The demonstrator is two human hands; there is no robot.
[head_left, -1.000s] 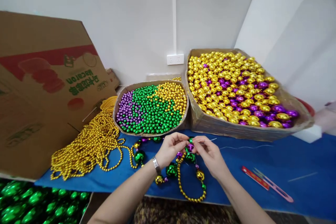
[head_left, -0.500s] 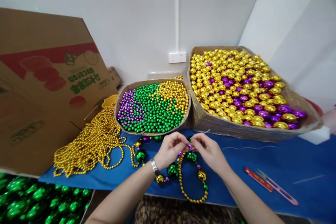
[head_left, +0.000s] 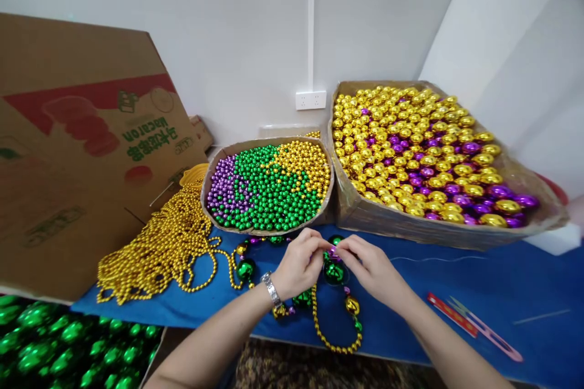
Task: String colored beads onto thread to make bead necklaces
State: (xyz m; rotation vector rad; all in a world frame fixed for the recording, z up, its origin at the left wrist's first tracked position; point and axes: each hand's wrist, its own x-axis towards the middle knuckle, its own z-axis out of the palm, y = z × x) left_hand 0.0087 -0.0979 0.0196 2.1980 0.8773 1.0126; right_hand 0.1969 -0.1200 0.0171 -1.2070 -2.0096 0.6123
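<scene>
My left hand [head_left: 298, 264], with a metal-band watch on its wrist, and my right hand [head_left: 370, 270] meet fingertip to fingertip above the blue cloth. Both are closed in a pinch on a bead necklace [head_left: 334, 272], at a small purple bead. Any thread between the fingers is too fine to make out. Large green balls, gold balls and small purple beads of the necklace hang below and lie behind my left hand. A loop of small gold beads [head_left: 336, 347] droops toward the table's front edge.
A box of small purple, green and gold beads [head_left: 269, 188] stands behind my hands. At the right is a larger box of gold and purple balls [head_left: 410, 158]. Gold bead strands [head_left: 155, 255] lie left. Pink-handled thread snips [head_left: 495, 337] and a red strip [head_left: 451, 315] lie right.
My left fingers have rolled over and closed further around the strand, and the large green ball now shows more fully below them. The view has shifted slightly.
</scene>
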